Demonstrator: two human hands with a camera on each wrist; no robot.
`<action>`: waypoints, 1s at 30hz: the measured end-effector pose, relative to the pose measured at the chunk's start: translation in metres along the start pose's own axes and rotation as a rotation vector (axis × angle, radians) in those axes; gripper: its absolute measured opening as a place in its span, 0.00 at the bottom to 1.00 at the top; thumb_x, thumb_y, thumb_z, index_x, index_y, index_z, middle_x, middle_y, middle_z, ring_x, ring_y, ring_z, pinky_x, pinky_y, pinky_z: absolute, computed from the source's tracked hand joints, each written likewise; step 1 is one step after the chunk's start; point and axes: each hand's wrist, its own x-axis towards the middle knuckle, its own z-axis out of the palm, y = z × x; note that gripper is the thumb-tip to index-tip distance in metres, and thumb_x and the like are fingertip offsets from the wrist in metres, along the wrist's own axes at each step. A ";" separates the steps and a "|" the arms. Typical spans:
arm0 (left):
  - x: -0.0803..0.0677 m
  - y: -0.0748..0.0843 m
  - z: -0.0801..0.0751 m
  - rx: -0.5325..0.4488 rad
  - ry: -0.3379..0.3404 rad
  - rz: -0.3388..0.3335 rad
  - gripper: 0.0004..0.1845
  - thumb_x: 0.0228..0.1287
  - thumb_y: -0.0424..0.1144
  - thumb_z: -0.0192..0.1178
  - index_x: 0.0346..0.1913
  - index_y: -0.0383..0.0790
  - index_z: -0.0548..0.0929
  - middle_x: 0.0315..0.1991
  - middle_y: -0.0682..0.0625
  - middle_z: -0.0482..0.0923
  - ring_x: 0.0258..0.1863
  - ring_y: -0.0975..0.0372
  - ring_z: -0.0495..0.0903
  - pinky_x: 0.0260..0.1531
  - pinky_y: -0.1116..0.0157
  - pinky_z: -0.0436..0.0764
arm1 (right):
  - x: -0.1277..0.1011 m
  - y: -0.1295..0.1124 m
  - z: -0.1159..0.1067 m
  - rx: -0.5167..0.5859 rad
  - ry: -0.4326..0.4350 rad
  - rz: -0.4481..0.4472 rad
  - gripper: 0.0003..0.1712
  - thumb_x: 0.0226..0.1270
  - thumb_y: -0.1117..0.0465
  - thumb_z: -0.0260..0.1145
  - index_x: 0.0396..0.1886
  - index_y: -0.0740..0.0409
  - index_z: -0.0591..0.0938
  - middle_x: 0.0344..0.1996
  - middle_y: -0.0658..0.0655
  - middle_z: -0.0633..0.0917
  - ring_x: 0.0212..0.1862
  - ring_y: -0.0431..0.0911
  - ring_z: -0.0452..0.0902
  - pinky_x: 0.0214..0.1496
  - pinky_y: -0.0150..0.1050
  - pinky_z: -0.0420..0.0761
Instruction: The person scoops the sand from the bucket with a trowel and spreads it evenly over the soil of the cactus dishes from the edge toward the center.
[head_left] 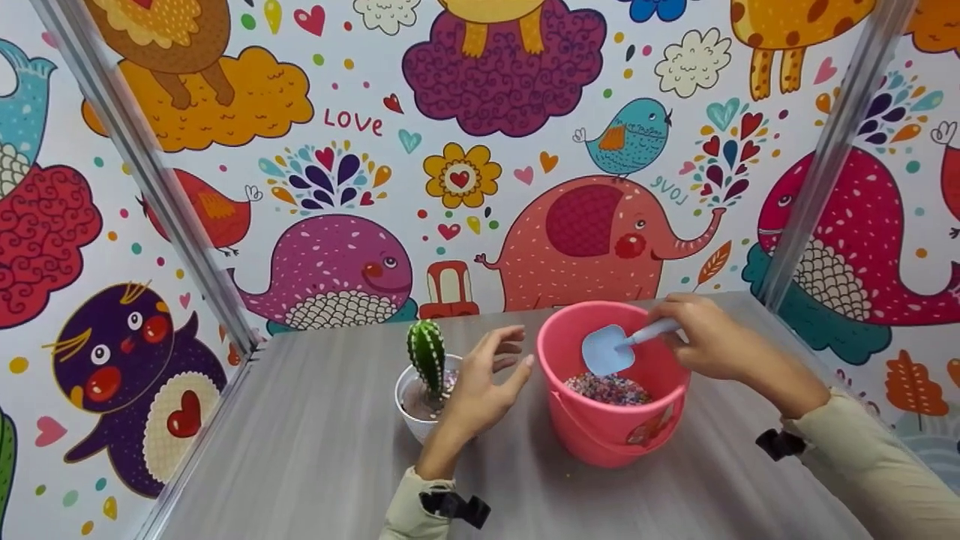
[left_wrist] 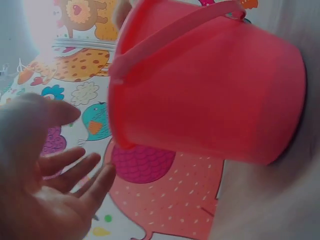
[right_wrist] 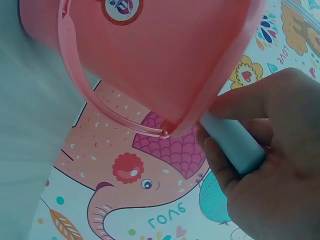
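Note:
A light blue toy shovel (head_left: 609, 351) has its blade inside the mouth of a pink bucket (head_left: 600, 431), over small multicoloured pebbles (head_left: 609, 389) at the bottom. My right hand (head_left: 701, 337) grips the shovel's handle (right_wrist: 234, 142) at the bucket's right rim. On the other side, my left hand (head_left: 484, 386) is held in the air with loosely bent fingers and nothing in them, between the bucket and a potted cactus (head_left: 426, 356). Part of the cactus's white pot (head_left: 409, 416) is hidden behind that hand; pebbles lie on its soil.
Both containers stand on a grey wood-grain table (head_left: 300, 435). Behind it rises a wall (head_left: 465, 97) printed with cartoon animals, with metal frame posts (head_left: 150, 165) at its corners. The bucket's handle (left_wrist: 175, 32) hangs down its near side.

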 end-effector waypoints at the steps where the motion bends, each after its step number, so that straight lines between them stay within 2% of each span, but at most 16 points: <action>1: 0.001 -0.002 0.004 -0.006 0.001 -0.019 0.24 0.78 0.45 0.66 0.72 0.44 0.79 0.65 0.46 0.83 0.63 0.54 0.86 0.65 0.61 0.86 | 0.001 -0.001 0.001 -0.016 -0.006 0.000 0.27 0.56 0.74 0.79 0.58 0.61 0.89 0.55 0.64 0.88 0.56 0.60 0.84 0.44 0.53 0.94; 7: 0.007 -0.014 0.021 -0.088 -0.026 -0.063 0.25 0.80 0.48 0.64 0.73 0.41 0.78 0.66 0.44 0.82 0.62 0.55 0.86 0.63 0.59 0.87 | 0.006 -0.003 0.009 -0.108 -0.030 -0.006 0.25 0.54 0.73 0.81 0.55 0.63 0.90 0.54 0.67 0.88 0.57 0.64 0.84 0.44 0.56 0.94; 12: 0.008 -0.018 0.032 -0.134 -0.061 -0.081 0.31 0.79 0.48 0.65 0.79 0.46 0.71 0.69 0.45 0.81 0.63 0.55 0.86 0.61 0.57 0.88 | 0.011 -0.004 0.019 -0.165 -0.067 -0.037 0.20 0.57 0.74 0.80 0.51 0.62 0.93 0.57 0.70 0.87 0.61 0.66 0.82 0.48 0.58 0.93; 18: 0.009 -0.023 0.036 -0.148 -0.042 -0.025 0.29 0.78 0.45 0.65 0.78 0.47 0.74 0.68 0.44 0.83 0.62 0.51 0.86 0.54 0.61 0.91 | 0.020 -0.005 0.027 -0.210 -0.069 -0.123 0.18 0.53 0.74 0.82 0.45 0.59 0.94 0.52 0.67 0.90 0.62 0.66 0.82 0.51 0.58 0.93; 22: 0.009 -0.025 0.037 -0.152 -0.021 0.010 0.28 0.78 0.42 0.65 0.76 0.44 0.76 0.67 0.43 0.83 0.63 0.50 0.86 0.63 0.55 0.88 | 0.026 -0.005 0.032 -0.235 -0.079 -0.136 0.19 0.53 0.73 0.82 0.46 0.60 0.94 0.50 0.65 0.90 0.60 0.63 0.83 0.51 0.58 0.93; 26: 0.009 -0.026 0.038 -0.175 -0.018 0.006 0.28 0.78 0.40 0.65 0.76 0.45 0.75 0.68 0.43 0.82 0.65 0.49 0.85 0.70 0.48 0.83 | 0.029 -0.006 0.037 -0.272 -0.077 -0.136 0.18 0.56 0.70 0.84 0.47 0.61 0.93 0.50 0.65 0.90 0.57 0.61 0.84 0.51 0.56 0.93; 30: 0.008 -0.027 0.040 -0.191 -0.024 -0.009 0.28 0.78 0.41 0.65 0.77 0.47 0.75 0.69 0.44 0.82 0.67 0.50 0.84 0.69 0.52 0.84 | 0.029 -0.006 0.037 -0.268 -0.082 -0.149 0.17 0.56 0.69 0.84 0.47 0.61 0.93 0.49 0.65 0.90 0.55 0.60 0.85 0.50 0.55 0.93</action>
